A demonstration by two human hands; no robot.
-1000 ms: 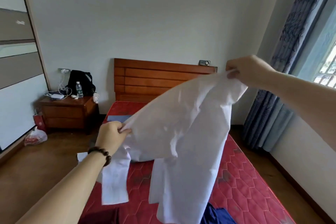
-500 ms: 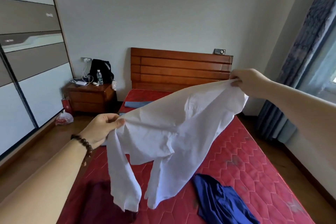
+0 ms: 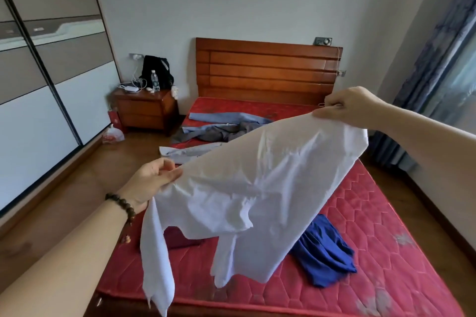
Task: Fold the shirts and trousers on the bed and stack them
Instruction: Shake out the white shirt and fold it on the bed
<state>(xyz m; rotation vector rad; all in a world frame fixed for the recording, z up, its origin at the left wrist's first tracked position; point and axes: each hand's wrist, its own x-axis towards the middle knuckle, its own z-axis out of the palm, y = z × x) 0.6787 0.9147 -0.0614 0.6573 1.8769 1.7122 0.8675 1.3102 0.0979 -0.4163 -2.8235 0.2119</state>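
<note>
A white shirt (image 3: 260, 188) hangs spread in the air above the red mattress (image 3: 373, 226). My left hand (image 3: 152, 180) pinches its near left edge, and my right hand (image 3: 353, 107) grips its far right edge, higher up. One sleeve dangles down at the lower left. A dark blue garment (image 3: 322, 252) lies crumpled on the mattress under the shirt's right side. A maroon garment (image 3: 177, 238) shows below the shirt at the left. Grey and light blue clothes (image 3: 219, 128) lie near the headboard.
A wooden headboard (image 3: 268, 69) stands at the far end. A nightstand (image 3: 146, 108) with a bottle, a black bag and cables is at the left. Sliding wardrobe doors (image 3: 38, 85) run along the left wall. Curtains (image 3: 438, 46) hang at the right.
The view has tilted down and drawn back, revealing more of the mattress and the clothes by the headboard. Both hands have lowered the shirt and hold it spread wider.
</note>
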